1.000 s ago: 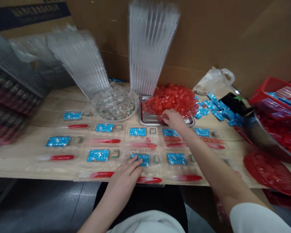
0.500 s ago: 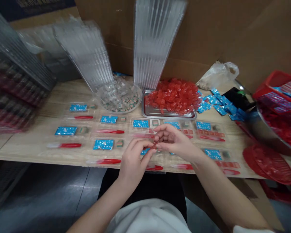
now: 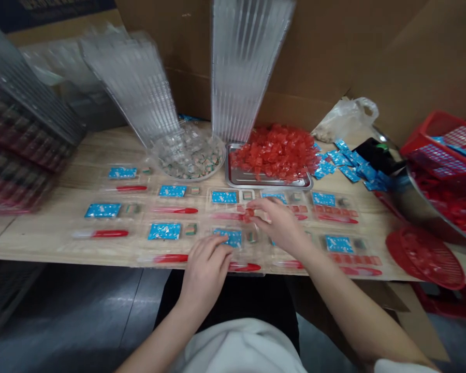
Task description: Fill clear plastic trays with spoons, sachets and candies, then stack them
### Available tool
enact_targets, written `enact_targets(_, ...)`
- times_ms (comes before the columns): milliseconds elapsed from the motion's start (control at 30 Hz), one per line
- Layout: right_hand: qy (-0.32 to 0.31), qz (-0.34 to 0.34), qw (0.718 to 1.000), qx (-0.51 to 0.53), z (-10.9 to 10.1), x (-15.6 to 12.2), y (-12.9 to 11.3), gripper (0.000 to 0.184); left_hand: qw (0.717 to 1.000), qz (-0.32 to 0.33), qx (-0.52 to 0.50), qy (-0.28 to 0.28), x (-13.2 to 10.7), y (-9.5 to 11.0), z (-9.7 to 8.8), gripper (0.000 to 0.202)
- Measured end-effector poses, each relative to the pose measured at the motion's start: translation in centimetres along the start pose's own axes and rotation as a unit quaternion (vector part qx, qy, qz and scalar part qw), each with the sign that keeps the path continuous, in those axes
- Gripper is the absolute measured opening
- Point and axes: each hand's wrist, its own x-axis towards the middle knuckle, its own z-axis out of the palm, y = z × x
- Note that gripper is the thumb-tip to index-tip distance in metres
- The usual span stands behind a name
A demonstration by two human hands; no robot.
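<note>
Pinching one red cube (image 3: 249, 213) | right hand (image 3: 279, 225) | left hand (image 3: 205, 272) resting on one blue sachet (image 3: 224, 238)

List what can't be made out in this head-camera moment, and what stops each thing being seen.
Head view only:
Right hand: its fingers hide whether it grips the small red pieces beside them.
Left hand: its fingers cover part of the blue sachet.
Far-left blue sachet: printing too small to read.
Stacked trays at far left: blurred, contents unclear.
Steel bowl: cut off by the right edge.
</note>
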Motion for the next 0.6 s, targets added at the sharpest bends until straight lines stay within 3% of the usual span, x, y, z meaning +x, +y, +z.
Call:
enact_targets(133, -0.096, -0.108, 0.979, -0.146, 1.1, 1.3, -0.1, 0.018, 0.997, 0.025, 0.056, -0.05, -0.5, -1.0, 0.4, 0.017)
enact_targets(400, -0.144, -0.144, 0.963, -0.177, 1.3, 0.6, -0.8, 0.017, 0.995, 0.044, 0.061, -0.065, -0.3, -1.4, 0.3, 0.018)
enact_targets(467, -0.138, -0.116, 0.972, -0.152, 0.5, 2.1, 0.3, 0.018, 0.995, 0.046, 0.062, -0.067, -0.3, -1.5, 0.4, 0.018)
enact_targets(533, -0.076, -0.031, 0.984, -0.156, -0.5, 4.8, 2.3, 0.017, 0.995, 0.045, 0.062, -0.071, -0.4, -1.5, 0.5, 0.02)
enact_targets(600, 0.011, 0.069, 0.974, -0.216, -1.3, 8.1, 4.7, 0.017, 0.995, 0.042, 0.059, -0.075, -0.5, -1.4, 0.5, 0.02)
